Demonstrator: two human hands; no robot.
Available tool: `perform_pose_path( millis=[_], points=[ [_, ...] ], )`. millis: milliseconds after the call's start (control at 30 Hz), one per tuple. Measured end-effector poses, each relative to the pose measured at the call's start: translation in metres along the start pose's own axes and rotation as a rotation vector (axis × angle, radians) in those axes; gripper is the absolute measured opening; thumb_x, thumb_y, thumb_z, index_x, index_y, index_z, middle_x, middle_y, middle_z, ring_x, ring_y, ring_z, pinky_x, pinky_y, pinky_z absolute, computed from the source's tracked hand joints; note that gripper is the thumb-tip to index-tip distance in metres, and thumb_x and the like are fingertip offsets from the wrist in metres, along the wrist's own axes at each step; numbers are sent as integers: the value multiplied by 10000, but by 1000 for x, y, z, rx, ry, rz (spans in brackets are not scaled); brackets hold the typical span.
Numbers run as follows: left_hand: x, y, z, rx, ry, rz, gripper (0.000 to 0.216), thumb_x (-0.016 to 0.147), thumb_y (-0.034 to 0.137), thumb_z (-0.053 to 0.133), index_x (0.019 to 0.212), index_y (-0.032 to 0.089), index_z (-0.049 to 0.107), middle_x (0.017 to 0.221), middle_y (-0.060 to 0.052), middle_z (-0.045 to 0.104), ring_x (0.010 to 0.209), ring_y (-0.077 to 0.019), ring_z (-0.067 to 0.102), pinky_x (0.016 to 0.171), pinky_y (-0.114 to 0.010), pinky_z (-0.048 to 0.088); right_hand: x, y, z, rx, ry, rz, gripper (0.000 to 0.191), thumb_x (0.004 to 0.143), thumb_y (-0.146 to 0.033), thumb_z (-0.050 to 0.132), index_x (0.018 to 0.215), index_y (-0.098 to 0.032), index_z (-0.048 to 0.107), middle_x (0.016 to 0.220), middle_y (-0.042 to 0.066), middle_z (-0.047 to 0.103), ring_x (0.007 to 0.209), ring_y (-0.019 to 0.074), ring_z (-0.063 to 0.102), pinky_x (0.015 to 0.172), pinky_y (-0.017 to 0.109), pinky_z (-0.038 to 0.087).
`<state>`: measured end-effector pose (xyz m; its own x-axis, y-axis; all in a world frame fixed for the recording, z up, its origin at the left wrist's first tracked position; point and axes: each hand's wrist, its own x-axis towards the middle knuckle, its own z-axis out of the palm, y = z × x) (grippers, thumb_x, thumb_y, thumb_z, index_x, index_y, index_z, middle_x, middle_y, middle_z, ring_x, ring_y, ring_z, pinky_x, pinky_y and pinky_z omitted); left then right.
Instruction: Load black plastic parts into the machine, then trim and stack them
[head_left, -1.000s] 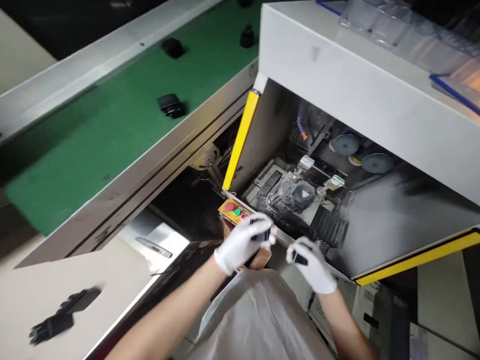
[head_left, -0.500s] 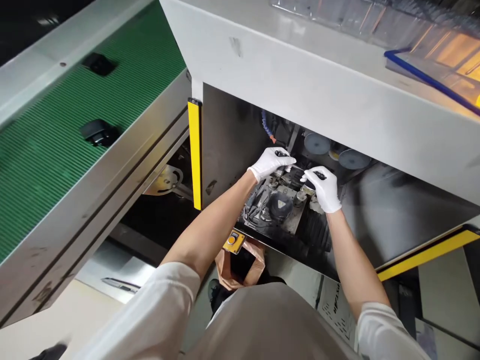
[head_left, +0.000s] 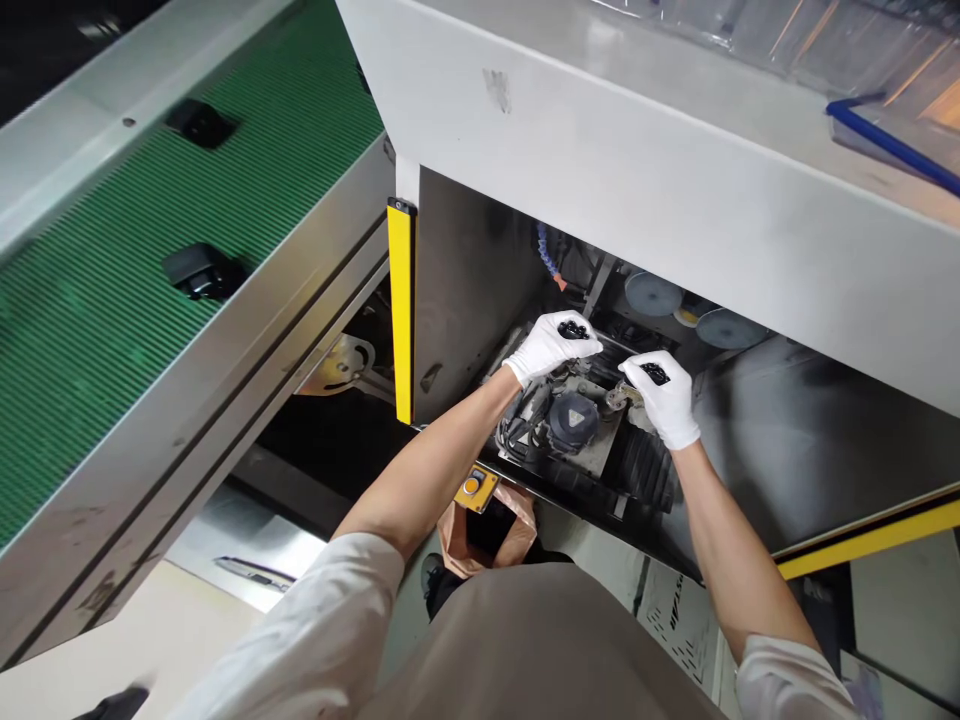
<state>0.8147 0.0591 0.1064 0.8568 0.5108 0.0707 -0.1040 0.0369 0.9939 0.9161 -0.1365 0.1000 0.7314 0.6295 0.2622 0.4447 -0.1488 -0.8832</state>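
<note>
Both my hands wear white gloves and are inside the bay of a grey machine. My left hand is closed around a small shiny black part. A similar black part sits in the closed fingers of my right hand. The gloves cover most of both parts, so their exact kind cannot be made out. Below and between the hands lies a metal fixture with a round black cap marked with a light triangle. Two grey discs, a left one and a right one, are behind the hands.
On the left runs a green ribbed conveyor belt carrying black parts. Yellow bars, one upright and one at the right, flank the bay. A blue hose hangs inside. A yellow button box is at the front edge.
Both hands have drawn back slightly from the fixture toward me, each with its black part. The black parts show more clearly now. The whole view has shifted a little.
</note>
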Motion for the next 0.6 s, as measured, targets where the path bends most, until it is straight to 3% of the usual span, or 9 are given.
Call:
perform_pose_path(
  millis=[400,500,600],
  points=[
    [-1,0,-9,-4,-86,13,361,612,403,903,773,135,723,777,-36,707,731,-144,609,745,-293,485,0,-11,0,118,-18,56,176,834,-372,757,797,-205,715,797,10,745,810,197,694,834,349,529],
    [15,17,-21,113,-249,12,371,647,454,887,760,132,743,833,-71,732,781,-169,635,803,-315,487,13,-18,-10,16,-173,58,243,825,-437,760,790,-198,733,817,23,755,826,206,688,811,335,515],
    [41,35,-22,392,-353,63,402,728,507,823,603,150,688,653,-46,660,670,-166,583,747,-312,452,37,-23,-17,-147,-436,71,414,903,-566,646,762,-191,753,820,48,768,815,210,683,797,326,496]
  ],
)
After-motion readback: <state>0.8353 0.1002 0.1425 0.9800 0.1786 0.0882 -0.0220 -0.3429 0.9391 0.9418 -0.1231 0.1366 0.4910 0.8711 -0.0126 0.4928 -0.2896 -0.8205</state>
